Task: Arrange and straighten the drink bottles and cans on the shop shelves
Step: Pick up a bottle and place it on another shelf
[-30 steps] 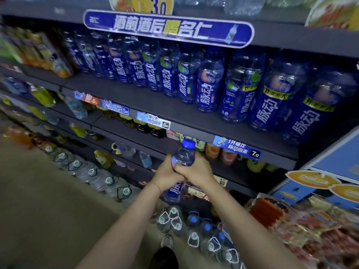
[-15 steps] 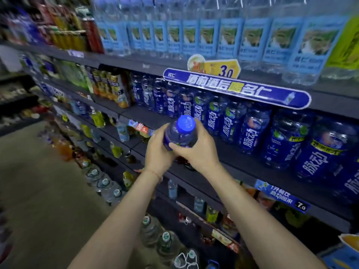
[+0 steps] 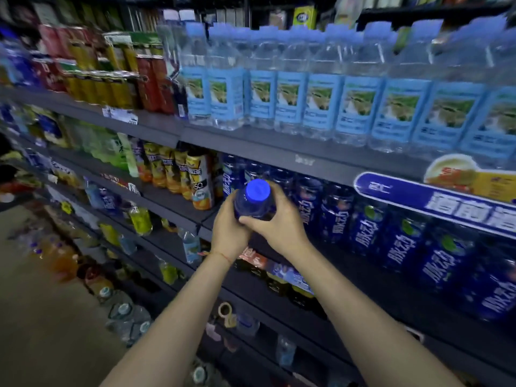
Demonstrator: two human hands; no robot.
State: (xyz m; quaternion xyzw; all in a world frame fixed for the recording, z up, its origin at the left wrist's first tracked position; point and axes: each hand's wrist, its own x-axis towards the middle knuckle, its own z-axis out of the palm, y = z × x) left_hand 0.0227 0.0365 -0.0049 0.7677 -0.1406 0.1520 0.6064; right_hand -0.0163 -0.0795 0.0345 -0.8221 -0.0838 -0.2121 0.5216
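Both hands carry a blue-capped bottle to the shelf of matching blue bottles.

The left hand (image 3: 227, 233) wraps its left flank, the bottle (image 3: 253, 202) sits between at the row's left end, and the right hand (image 3: 275, 222) curls round its right shoulder. Full, it likely feels weighty with slick, fairly stiff plastic; gripping the body below the cap looks safest.

Two hands, left (image 3: 229, 233) and right (image 3: 279, 222), one held bottle (image 3: 255, 201), nine front-row water bottles (image 3: 290, 99), one blue sign (image 3: 435, 203), one red wrist string (image 3: 220, 255)
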